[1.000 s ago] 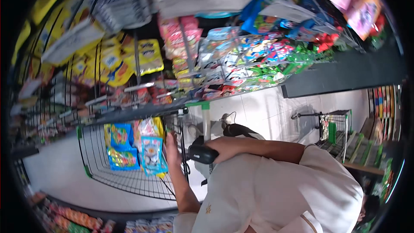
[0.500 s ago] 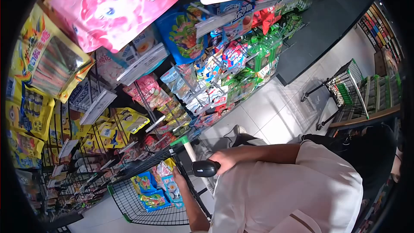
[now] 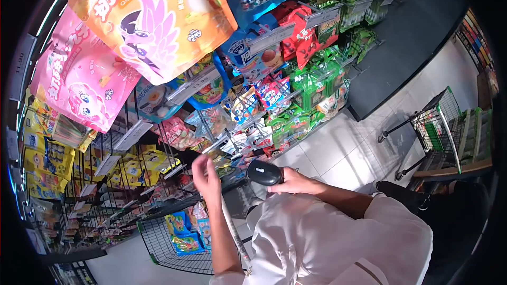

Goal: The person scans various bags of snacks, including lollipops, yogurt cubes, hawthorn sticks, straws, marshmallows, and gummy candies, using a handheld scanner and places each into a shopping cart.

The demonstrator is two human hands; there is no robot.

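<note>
1. To the left of and below the left hand (image 3: 205, 177), a black wire shopping cart with green corner caps (image 3: 158, 235) stands on the pale floor; bright blue and yellow snack bags (image 3: 186, 228) lie in its basket.
2. Above and around that hand, rows of hanging snack packets fill the peg rack: small yellow packets (image 3: 132, 166) to its left, a large pink cartoon bag (image 3: 79, 82) and a large orange cartoon bag (image 3: 153, 16) higher up.
3. The left hand is raised in front of the rack with loosely curled fingers, released and holding nothing that shows; its forearm runs down toward the white shirt (image 3: 327, 243).
4. The risk here, as a judgement: the hand hovers close to crowded pegs, so a careless reach could snag a neighbouring packet and knock it down, or pull several off one hook.
5. Just right of it, the right hand (image 3: 293, 183) is clenched around a black handheld barcode scanner (image 3: 263, 172), whose head points toward the rack; the elbow is bent, and the forearm crosses the chest.
6. A second risk: the scanner sits between both hands and near the cart handle, so a loose grip might drop it onto the tiles.
7. Far right of the hands, a second wire trolley (image 3: 435, 126) stands well apart.
</note>
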